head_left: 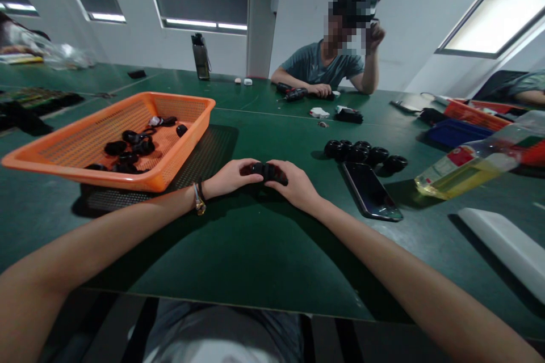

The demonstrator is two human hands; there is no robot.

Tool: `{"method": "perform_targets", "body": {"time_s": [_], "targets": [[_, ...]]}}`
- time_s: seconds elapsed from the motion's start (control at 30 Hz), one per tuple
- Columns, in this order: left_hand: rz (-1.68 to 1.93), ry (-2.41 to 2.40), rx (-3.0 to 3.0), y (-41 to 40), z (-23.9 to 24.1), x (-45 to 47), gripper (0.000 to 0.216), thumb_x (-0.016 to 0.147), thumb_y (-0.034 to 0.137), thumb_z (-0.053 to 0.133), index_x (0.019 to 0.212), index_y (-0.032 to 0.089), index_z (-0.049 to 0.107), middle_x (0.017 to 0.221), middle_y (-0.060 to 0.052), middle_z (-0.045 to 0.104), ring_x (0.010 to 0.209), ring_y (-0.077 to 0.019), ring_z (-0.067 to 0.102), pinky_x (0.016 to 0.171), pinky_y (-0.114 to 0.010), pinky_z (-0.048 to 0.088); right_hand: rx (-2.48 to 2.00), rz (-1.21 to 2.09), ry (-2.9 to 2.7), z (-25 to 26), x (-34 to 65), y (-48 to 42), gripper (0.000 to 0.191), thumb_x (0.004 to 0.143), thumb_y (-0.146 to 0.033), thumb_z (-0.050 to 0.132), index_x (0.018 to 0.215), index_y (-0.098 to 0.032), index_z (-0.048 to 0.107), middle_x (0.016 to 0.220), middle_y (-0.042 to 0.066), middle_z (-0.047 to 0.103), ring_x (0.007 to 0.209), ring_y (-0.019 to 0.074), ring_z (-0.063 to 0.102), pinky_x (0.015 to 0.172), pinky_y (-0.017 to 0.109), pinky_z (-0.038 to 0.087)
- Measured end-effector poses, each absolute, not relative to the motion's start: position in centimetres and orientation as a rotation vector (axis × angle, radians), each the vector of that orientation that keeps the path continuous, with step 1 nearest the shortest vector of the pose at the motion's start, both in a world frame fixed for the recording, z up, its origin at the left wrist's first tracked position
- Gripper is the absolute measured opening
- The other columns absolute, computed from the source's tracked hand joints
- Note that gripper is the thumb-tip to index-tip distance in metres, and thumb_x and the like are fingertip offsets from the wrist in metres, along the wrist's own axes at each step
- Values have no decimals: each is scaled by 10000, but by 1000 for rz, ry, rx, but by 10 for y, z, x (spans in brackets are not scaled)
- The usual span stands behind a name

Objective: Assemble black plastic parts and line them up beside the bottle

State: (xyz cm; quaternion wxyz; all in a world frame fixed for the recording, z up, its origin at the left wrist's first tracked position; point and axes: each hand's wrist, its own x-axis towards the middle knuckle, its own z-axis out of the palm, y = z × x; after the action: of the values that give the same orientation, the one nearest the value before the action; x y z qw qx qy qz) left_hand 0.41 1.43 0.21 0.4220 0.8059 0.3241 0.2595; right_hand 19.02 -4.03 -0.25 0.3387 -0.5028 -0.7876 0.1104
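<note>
Both of my hands meet over the green table (238, 244), gripping small black rounded parts (264, 171) between the fingertips. My left hand (233, 176) is closed on the left side of them, my right hand (294, 182) on the right side. Whether this is one piece or two pressed together I cannot tell, since the fingers cover much of it. Left of my hands stands an orange basket (160, 173) with several loose black parts (135, 143) inside. To the right, several black round parts (358, 153) sit grouped in rows on the table.
A phone (371, 191) lies right of my hands, beside a bottle of yellow liquid (464, 167) and a white block (506, 244). Across the table a person (327, 62) sits near a power drill (293, 92). A dark water bottle (200, 58) stands at the back.
</note>
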Motion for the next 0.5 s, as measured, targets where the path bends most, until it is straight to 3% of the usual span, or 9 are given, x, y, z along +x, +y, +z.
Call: {"method": "perform_targets", "body": {"time_s": [0.5], "targets": [[685,750,1941,8,3,5,523,652,397,656,1089,119,585,1002,-74,650,928,-219,596,873,-357,450,-1314,212,-2122,-6,191,-41,317,789,-286,584,1081,-172,542,985,98,635,900,224,583,804,399,472]]}}
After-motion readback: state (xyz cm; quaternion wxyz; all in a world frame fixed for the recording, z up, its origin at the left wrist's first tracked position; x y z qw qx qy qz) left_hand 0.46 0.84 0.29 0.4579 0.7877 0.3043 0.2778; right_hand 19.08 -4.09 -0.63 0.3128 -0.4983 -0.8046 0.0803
